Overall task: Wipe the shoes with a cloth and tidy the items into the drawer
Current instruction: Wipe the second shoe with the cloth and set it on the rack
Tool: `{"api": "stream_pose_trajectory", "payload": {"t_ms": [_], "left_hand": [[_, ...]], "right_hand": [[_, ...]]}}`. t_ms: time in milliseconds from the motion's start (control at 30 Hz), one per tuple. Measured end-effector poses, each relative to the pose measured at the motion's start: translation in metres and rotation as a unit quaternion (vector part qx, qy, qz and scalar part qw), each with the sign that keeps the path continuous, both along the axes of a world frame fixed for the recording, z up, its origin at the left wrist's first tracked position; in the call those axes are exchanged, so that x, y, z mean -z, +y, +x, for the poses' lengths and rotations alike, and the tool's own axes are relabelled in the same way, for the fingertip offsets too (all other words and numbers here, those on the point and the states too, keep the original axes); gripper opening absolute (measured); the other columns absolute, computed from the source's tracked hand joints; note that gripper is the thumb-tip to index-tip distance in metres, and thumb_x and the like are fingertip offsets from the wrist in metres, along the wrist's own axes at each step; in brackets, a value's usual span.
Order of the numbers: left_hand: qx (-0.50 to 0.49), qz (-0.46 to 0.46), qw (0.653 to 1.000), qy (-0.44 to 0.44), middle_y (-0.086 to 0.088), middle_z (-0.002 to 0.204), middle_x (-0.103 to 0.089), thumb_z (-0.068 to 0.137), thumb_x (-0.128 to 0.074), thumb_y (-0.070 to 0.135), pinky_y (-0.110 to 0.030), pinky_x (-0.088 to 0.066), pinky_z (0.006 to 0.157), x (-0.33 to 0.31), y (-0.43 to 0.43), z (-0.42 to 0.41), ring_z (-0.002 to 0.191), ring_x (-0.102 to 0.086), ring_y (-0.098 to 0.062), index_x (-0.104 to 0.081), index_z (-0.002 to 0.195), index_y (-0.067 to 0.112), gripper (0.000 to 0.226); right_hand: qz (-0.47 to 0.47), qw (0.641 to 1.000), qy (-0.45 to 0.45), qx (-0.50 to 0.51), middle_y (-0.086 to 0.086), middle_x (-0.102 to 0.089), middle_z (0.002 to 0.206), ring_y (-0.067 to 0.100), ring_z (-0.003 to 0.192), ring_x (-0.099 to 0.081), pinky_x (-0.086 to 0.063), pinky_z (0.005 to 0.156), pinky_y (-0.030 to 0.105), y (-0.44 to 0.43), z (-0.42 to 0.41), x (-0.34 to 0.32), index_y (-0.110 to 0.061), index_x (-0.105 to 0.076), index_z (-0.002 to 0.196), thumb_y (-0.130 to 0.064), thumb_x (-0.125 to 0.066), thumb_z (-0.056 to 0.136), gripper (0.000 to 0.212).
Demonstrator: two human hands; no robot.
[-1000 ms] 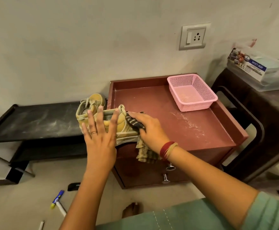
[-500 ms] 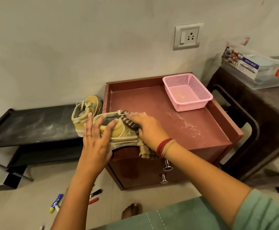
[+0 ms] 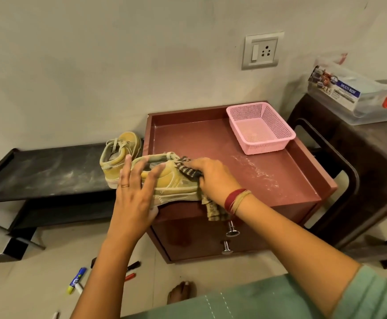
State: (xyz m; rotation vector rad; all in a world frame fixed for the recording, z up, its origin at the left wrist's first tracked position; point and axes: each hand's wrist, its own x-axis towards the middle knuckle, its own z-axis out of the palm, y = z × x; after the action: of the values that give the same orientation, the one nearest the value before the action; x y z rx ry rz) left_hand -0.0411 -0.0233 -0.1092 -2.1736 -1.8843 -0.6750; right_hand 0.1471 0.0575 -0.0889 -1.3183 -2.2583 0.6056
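The left hand (image 3: pixel 133 192) lies with fingers spread and nearly straight over the front part of the dusty yellow suede sneaker (image 3: pixel 174 184), I think to stop it from sliding while it is rubbed. This sneaker rests with its sole on the front left rim of the dark red wooden cabinet (image 3: pixel 280 180). The right hand (image 3: pixel 213 178) is closed around the brown striped cloth (image 3: pixel 189 171) and presses it against the sneaker's heel side; the loose end of the cloth hangs over the cabinet front. The second yellow sneaker (image 3: pixel 121 153) seems to stand behind on the low black shelf (image 3: pixel 49 171), probably waiting its turn. The near sneaker's toe is hidden under the left hand, and I cannot tell if the thumb hooks below the sole. The drawers with metal knobs (image 3: pixel 232 231) look closed, and the coloured pens (image 3: pixel 77 279) on the floor are partly covered by the arm.
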Motion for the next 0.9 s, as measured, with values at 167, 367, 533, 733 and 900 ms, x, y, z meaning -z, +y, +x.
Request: {"api": "stream_pose_trajectory", "payload": {"t_ms": [167, 367, 533, 733, 900], "left_hand": [[-0.007, 0.003, 1.000, -0.002, -0.015, 0.146, -0.030, 0.056, -0.078, -0.006, -0.048, -0.025, 0.106, 0.000, 0.001, 0.003, 0.145, -0.006, -0.039, -0.032, 0.142, 0.022, 0.101], [-0.011, -0.003, 1.000, 0.001, -0.014, 0.146, -0.030, 0.053, -0.080, -0.005, -0.054, -0.033, 0.104, 0.000, 0.000, 0.004, 0.145, -0.007, -0.038, -0.034, 0.140, 0.024, 0.103], [-0.011, -0.003, 1.000, 0.005, -0.014, 0.146, -0.030, 0.053, -0.079, -0.005, -0.055, -0.034, 0.104, -0.001, 0.000, 0.004, 0.145, -0.007, -0.038, -0.034, 0.140, 0.024, 0.102], [-0.017, -0.004, 1.000, 0.009, -0.013, 0.145, -0.030, 0.053, -0.080, -0.003, -0.057, -0.038, 0.101, -0.001, 0.000, 0.003, 0.145, -0.009, -0.038, -0.035, 0.139, 0.024, 0.101], [-0.030, -0.006, 0.999, 0.022, -0.012, 0.144, -0.032, 0.052, -0.083, 0.004, -0.063, -0.033, 0.104, -0.004, -0.002, 0.003, 0.144, -0.011, -0.038, -0.037, 0.138, 0.025, 0.100]], "right_hand": [[-0.014, 0.993, 0.117, 0.032, 0.006, -0.057, 0.128, 0.019, 0.119, -0.052, -0.033, 0.102, 0.018, -0.003, -0.008, -0.010, -0.020, -0.055, 0.129, 0.011, -0.046, 0.081, 0.058], [-0.053, 0.996, 0.035, 0.056, 0.005, -0.061, 0.125, 0.024, 0.112, -0.057, -0.045, 0.099, 0.035, 0.008, -0.003, 0.002, -0.024, -0.056, 0.127, 0.010, -0.043, 0.081, 0.059], [-0.016, 0.996, 0.088, 0.006, 0.004, -0.059, 0.126, 0.021, 0.115, -0.054, -0.041, 0.102, 0.028, -0.003, -0.011, 0.001, -0.023, -0.057, 0.127, 0.009, -0.045, 0.081, 0.057], [-0.021, 0.996, 0.087, 0.016, 0.004, -0.059, 0.126, 0.022, 0.112, -0.056, -0.045, 0.099, 0.033, -0.002, -0.004, -0.005, -0.024, -0.059, 0.125, 0.009, -0.046, 0.082, 0.055], [-0.035, 0.995, -0.075, 0.055, 0.007, -0.062, 0.122, 0.029, 0.108, -0.059, -0.048, 0.093, 0.035, 0.014, 0.018, 0.001, -0.024, -0.059, 0.124, 0.007, -0.045, 0.082, 0.054]]}}
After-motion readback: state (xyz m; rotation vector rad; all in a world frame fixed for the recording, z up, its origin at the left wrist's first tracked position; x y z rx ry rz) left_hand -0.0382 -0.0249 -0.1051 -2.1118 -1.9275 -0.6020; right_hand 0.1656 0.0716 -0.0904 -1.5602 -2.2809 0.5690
